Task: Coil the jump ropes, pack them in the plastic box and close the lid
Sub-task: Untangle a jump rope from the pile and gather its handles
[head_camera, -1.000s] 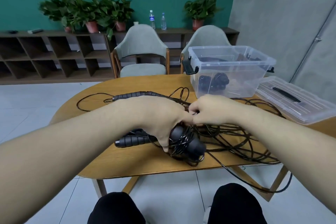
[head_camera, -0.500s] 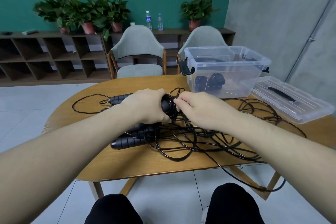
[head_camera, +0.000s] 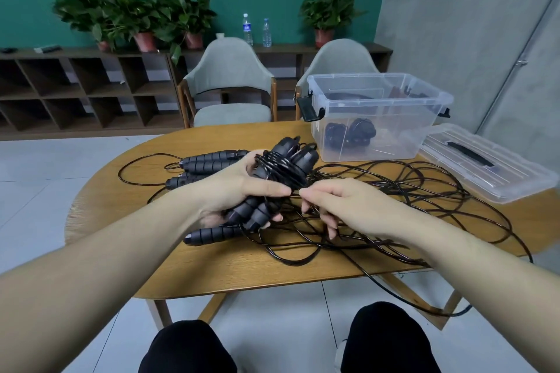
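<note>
Rope handles [head_camera: 272,182] gripped left; right hand [head_camera: 342,206] apparently pinches cord.

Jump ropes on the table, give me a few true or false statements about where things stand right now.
1. The left hand grips a pair of handles with cord wound round them. True.
2. The lid is closed on the plastic box. False: it lies on the table to the right of the open box.
3. The box is empty. False: dark rope parts show inside.
4. The right hand pinches cord beside the bundle. True.
5. Loose cord lies spread on the table. True.
</note>
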